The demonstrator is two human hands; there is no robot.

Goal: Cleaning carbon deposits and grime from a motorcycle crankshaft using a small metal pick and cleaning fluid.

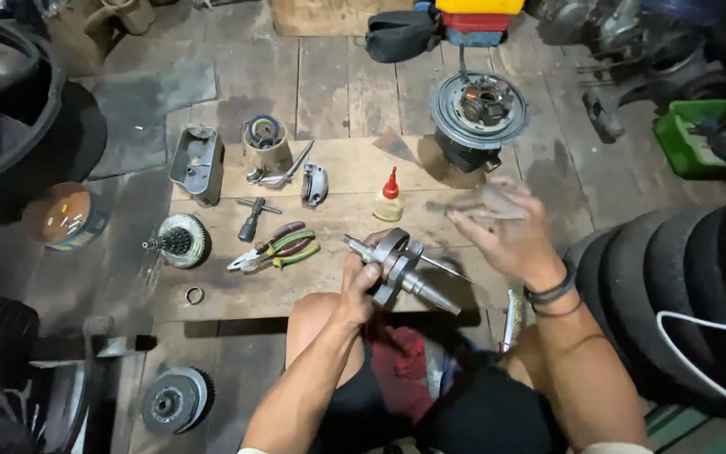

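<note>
My left hand (361,284) grips a steel crankshaft (405,269) by its webs, holding it tilted above a wooden board (237,290), its tapered shaft pointing down to the right. My right hand (502,225) hovers open just right of the crankshaft, fingers spread and blurred, holding nothing that I can make out. A small glue bottle with a red cap (389,197) stands on the board just behind the crankshaft.
On the board lie pliers with green and red handles (277,248), a T-handle tool (254,217), a clutch gear (180,240), a metal cover (197,164), a ring (194,295). A flywheel assembly (476,113) sits behind. Tyres (674,286) at right, green crate (699,139).
</note>
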